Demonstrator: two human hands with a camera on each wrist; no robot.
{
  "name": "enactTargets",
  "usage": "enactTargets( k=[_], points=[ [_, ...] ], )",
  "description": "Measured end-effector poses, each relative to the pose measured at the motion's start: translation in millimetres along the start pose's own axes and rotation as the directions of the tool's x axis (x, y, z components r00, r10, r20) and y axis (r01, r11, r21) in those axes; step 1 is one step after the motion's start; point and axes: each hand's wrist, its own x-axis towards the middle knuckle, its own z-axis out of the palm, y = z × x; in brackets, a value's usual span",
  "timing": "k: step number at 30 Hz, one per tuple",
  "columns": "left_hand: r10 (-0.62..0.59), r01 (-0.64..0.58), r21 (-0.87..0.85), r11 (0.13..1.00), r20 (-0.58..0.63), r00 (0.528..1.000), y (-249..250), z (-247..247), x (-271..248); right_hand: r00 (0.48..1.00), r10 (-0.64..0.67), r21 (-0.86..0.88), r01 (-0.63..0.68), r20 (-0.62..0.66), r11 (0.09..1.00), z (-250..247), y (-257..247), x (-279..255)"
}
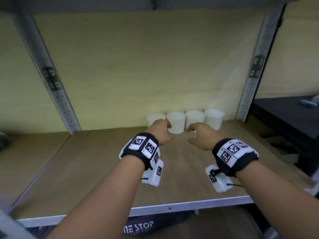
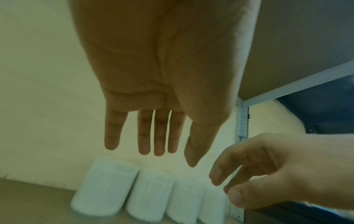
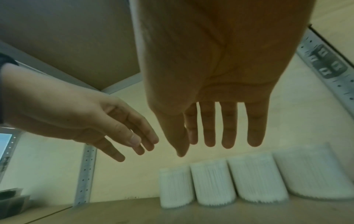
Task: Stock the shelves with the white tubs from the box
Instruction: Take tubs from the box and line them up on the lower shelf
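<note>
Several white tubs [image 1: 176,122] stand side by side against the back wall of the wooden shelf [image 1: 96,169]. My left hand [image 1: 160,130] hovers just in front of the two leftmost tubs and holds nothing. In the left wrist view its fingers [image 2: 153,136] are straight, above the row of tubs [image 2: 151,195]. My right hand [image 1: 198,135] hangs in front of the middle of the row, fingers loosely spread and empty. The right wrist view shows its fingers [image 3: 210,128] straight over the tubs [image 3: 212,183], with the left hand [image 3: 114,130] beside it. The box is out of view.
Grey perforated uprights [image 1: 57,94] [image 1: 252,83] frame the shelf bay, and a pale metal rail [image 1: 172,207] runs along its front edge. A dark table [image 1: 284,118] with a blue item [image 1: 309,102] stands to the right. Bare board lies left of the tubs.
</note>
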Motion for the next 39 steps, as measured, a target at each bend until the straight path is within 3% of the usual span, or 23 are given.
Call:
enactTargets(
  k=[12,24,28,33,39],
  points=[
    [0.079,-0.077,-0.031,0.997,0.072,0.994,81,32,-128,1.000,0.020,0.018,-0.020,0.019,1.000,-19,24,-153],
    [0.098,-0.079,-0.074,0.994,0.308,0.946,91,150,-159,0.968,0.165,0.076,-0.182,0.190,0.980,62,77,-228],
    [0.074,-0.059,-0.049,0.997,0.425,0.902,88,199,-161,0.935,0.231,0.082,-0.262,0.271,0.962,107,98,-239],
    [-0.014,0.036,-0.028,0.999,0.549,0.835,71,270,-161,0.853,0.319,0.054,-0.373,0.412,0.926,170,127,-245],
    [-0.105,0.130,0.011,0.991,0.662,0.742,47,351,-167,0.795,0.336,0.008,-0.394,0.505,0.919,239,158,-252]
  ],
)
